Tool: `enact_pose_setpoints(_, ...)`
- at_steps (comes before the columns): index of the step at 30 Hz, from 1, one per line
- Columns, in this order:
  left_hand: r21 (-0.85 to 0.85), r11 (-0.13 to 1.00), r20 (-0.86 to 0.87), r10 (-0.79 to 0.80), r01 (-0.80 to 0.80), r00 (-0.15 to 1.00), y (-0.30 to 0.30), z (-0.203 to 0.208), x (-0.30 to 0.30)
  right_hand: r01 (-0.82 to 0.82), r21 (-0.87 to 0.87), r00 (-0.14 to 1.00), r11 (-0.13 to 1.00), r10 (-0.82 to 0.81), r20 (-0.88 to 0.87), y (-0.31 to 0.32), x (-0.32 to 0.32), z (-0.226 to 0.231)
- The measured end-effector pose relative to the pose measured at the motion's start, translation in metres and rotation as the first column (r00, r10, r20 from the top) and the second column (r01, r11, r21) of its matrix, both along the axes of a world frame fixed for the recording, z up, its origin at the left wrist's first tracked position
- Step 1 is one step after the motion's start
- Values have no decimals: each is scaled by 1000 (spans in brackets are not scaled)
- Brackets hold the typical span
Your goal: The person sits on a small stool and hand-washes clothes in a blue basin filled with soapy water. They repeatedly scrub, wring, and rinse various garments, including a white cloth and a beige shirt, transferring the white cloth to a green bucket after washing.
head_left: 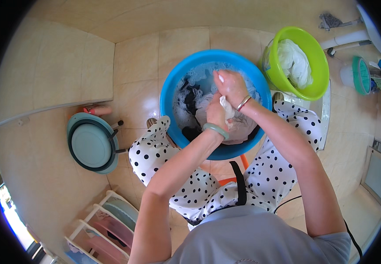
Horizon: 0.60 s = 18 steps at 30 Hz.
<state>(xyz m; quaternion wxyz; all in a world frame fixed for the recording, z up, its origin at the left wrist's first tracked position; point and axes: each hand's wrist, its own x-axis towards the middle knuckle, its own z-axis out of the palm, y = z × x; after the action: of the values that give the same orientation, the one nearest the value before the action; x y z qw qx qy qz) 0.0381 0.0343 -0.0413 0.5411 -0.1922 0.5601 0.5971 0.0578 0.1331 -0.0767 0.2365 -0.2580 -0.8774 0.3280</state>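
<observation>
Seen from above, a person is sitting low over a round blue basin (169,94) that is resting on the tiled floor (137,57) between their knees, close enough that both forearms are reaching it without stretching. The basin is holding soapy water (203,72), with dark garments (191,97) soaking at the left and pale ones towards the near side.

Both hands are working over the middle of the basin. The left hand (217,113), with a pale green bangle (216,130) on its wrist, is closing around a bunched piece of white cloth (228,108). The right hand (231,86), wearing a thin bracelet (243,103), is gripping the same cloth from above, fingers curled over it. The cloth is being held just above the water, so any drips are falling back into the basin.

A lime green basin (317,57) is standing just beyond the blue one on the person's right, tilted towards the camera view, with white laundry (294,64) piled inside, apart from the suds but within easy reach.

To the left, a teal basin (92,143) is leaning on its side near the wall. A white rack (100,229) of flat pink and blue items is standing at the lower left. The person is wearing white trousers with black dots (155,147).
</observation>
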Motion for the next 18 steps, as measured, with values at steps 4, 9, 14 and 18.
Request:
enact_pose_setpoints(4,-14,1000,23,-26,26,999,-11,-17,-14,-101,-49,993,994,97,-72,-34,11,31)
enact_pose_setpoints(9,464,886,-151,102,-20,983,-44,-112,-19,-248,-136,955,959,218,-203,-71,6,46)
enact_pose_setpoints(14,57,997,8,-43,42,999,-15,-19,-4,27,-48,1000,998,-26,11,-10,11,-8)
enact_pose_setpoints(18,114,990,45,81,-85,996,-20,-27,-19,-153,-113,983,982,139,-119,-57,12,46)
